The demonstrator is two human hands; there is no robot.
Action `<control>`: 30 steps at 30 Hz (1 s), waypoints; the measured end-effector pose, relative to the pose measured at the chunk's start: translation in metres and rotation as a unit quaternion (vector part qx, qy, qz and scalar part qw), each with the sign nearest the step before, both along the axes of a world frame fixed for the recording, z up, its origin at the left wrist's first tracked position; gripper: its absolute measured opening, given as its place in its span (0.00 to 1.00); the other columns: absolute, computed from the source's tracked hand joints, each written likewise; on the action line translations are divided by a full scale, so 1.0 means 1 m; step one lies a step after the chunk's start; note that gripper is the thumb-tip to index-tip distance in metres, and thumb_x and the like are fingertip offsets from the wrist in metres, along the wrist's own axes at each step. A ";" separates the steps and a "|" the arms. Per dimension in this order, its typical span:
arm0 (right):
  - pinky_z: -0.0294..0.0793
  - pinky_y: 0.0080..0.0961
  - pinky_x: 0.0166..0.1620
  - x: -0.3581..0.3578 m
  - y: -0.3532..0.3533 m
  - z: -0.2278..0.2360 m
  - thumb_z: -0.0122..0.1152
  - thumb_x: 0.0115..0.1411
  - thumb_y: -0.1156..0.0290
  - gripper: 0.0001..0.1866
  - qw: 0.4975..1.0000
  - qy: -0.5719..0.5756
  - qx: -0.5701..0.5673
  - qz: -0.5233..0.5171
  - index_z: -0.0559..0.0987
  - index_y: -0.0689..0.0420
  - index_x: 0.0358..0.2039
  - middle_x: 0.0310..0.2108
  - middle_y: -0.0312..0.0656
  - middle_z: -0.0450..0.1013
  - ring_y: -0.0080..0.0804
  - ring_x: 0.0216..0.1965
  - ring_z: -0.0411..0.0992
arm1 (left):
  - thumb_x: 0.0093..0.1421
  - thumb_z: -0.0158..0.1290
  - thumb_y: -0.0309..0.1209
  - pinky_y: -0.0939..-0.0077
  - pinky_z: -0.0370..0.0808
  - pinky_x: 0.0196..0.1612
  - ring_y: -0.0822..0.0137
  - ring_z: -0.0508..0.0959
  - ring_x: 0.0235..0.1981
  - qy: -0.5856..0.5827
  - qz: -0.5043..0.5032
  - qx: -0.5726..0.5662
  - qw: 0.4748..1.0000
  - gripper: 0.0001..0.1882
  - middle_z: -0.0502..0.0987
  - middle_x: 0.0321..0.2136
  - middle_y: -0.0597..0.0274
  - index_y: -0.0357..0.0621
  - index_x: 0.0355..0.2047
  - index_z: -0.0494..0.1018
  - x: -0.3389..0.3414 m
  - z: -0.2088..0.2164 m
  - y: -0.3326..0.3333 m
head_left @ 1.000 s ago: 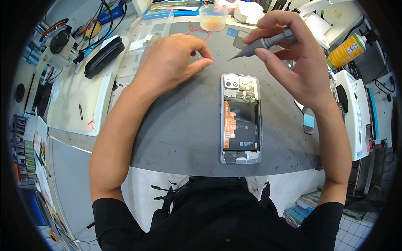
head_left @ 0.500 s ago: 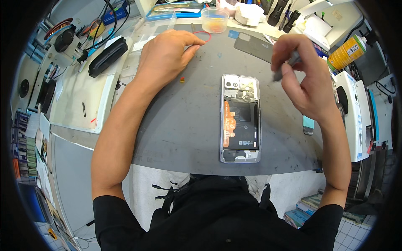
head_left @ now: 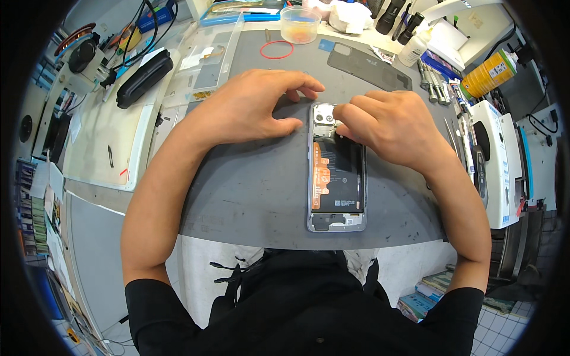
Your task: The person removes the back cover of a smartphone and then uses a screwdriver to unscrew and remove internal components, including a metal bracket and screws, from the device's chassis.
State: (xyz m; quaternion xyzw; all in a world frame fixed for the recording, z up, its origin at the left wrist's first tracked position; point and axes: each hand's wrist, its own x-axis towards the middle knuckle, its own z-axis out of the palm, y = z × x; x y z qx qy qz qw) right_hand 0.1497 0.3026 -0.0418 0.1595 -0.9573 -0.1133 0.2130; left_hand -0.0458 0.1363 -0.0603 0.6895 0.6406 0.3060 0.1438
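Note:
An opened smartphone lies upright on the grey mat, its black battery and an orange strip exposed. Over its upper right part sits my right hand, fingers curled and pressed together at the area below the camera lenses. Whatever those fingertips hold is hidden. Just left of the phone's top edge, my left hand is held with thumb and fingers apart and nothing between them. A dark grey back cover rests beyond the phone.
A red ring and a clear round tub stand at the far side. Left are a clear compartment box and a black case. Several tools, a yellow can and a white machine line the right.
My right hand has come down and left onto the phone's upper part; the dark piece it held is no longer visible. My left hand has moved nearer, beside the phone, away from the red ring.

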 end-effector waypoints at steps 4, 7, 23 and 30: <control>0.70 0.26 0.21 -0.004 -0.002 -0.002 0.59 0.53 0.65 0.06 1.000 0.008 0.016 0.012 0.72 0.50 0.28 0.21 0.31 0.67 0.26 0.24 0.74 | 0.48 0.67 0.23 0.71 0.78 0.45 0.64 0.79 0.44 0.016 0.004 -0.004 1.000 0.31 0.81 0.47 0.64 0.46 0.55 0.73 0.002 0.000 0.000; 0.69 0.25 0.20 -0.003 -0.003 -0.004 0.59 0.53 0.65 0.06 0.999 0.012 0.037 0.011 0.72 0.49 0.27 0.21 0.31 0.65 0.25 0.23 0.72 | 0.47 0.68 0.24 0.69 0.78 0.49 0.62 0.79 0.44 0.004 0.008 -0.001 1.000 0.32 0.81 0.46 0.62 0.46 0.54 0.73 0.002 -0.003 0.002; 0.65 0.22 0.20 0.001 -0.002 -0.019 0.59 0.49 0.67 0.07 0.997 0.061 0.037 0.043 0.69 0.50 0.23 0.22 0.32 0.61 0.22 0.21 0.67 | 0.45 0.70 0.25 0.67 0.78 0.50 0.61 0.81 0.44 0.015 0.017 0.015 1.000 0.32 0.82 0.44 0.61 0.44 0.53 0.73 0.005 -0.006 0.004; 0.65 0.22 0.19 0.001 -0.001 -0.021 0.59 0.49 0.68 0.09 0.996 0.064 0.031 0.048 0.67 0.51 0.21 0.22 0.32 0.61 0.22 0.21 0.67 | 0.44 0.70 0.25 0.67 0.78 0.50 0.61 0.81 0.43 0.012 0.018 0.019 1.000 0.32 0.82 0.43 0.61 0.44 0.52 0.73 0.004 -0.006 0.004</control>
